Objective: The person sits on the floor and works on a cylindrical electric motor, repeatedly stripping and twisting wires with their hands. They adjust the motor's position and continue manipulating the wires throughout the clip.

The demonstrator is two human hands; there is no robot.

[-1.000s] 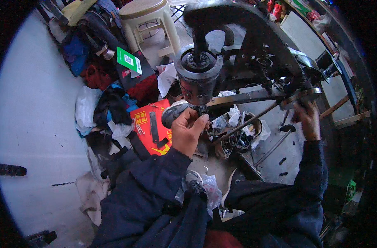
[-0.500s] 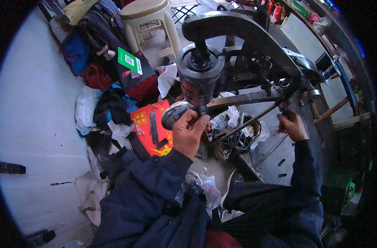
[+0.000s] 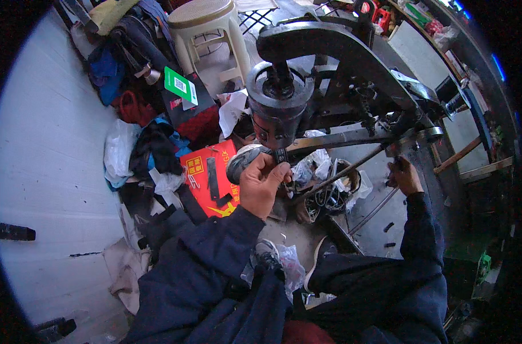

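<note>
A black cast-metal shoe-stitching machine (image 3: 344,49) stands before me, its thick round head (image 3: 277,117) hanging over a narrow arm (image 3: 341,137). Under that head sits a grey shoe (image 3: 242,160) with a pale edge. My left hand (image 3: 260,186) is closed on the shoe, thumb and forefinger pinched beside a dark strip below the head; the pinched part is mostly hidden. To the right, my right hand (image 3: 407,176) is closed beneath the machine's metal wheel (image 3: 418,140), around what looks like a dark crank handle, largely covered by the fingers.
A red sheet (image 3: 203,172) with dark strips on it lies left of the shoe. Behind are a plastic stool (image 3: 206,34) and a green card (image 3: 179,86). Clothes and bags pile up at left. Scraps and plastic (image 3: 324,183) fill the space under the machine arm.
My right hand and the wheel have shifted slightly; the hand was blurred by motion before and is sharper now. My left hand and the shoe stay nearly in place.
</note>
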